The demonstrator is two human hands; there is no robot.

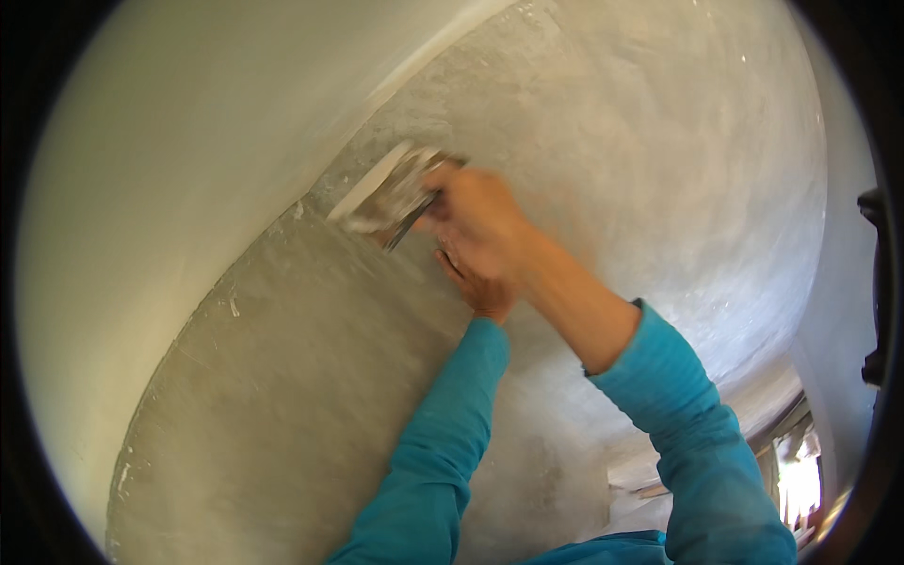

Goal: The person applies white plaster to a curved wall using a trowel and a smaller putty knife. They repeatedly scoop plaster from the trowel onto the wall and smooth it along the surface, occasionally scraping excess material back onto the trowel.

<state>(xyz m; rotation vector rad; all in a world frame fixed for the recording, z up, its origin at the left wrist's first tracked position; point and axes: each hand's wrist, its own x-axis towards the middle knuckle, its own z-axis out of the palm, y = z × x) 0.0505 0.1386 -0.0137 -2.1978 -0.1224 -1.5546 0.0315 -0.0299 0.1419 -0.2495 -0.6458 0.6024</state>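
Observation:
My right hand (480,217) is closed round a plastering trowel (391,198), smeared by motion. Pale filler coats the trowel's flat blade, which lies at or close to the grey wall (311,348) near its upper left border. Below and partly behind the right hand is my left hand (482,287), seemingly resting against the wall. Its thumb side shows stretched out and apart, while the other fingers are largely hidden by the right hand. Both forearms, in teal sleeves, reach up from the lower edge.
A smooth pale surface (160,188) meets the grey wall along a line at the left. At the right edge stands a dark object (876,282) beside another pale wall. A bright opening (800,476) shows at the lower right.

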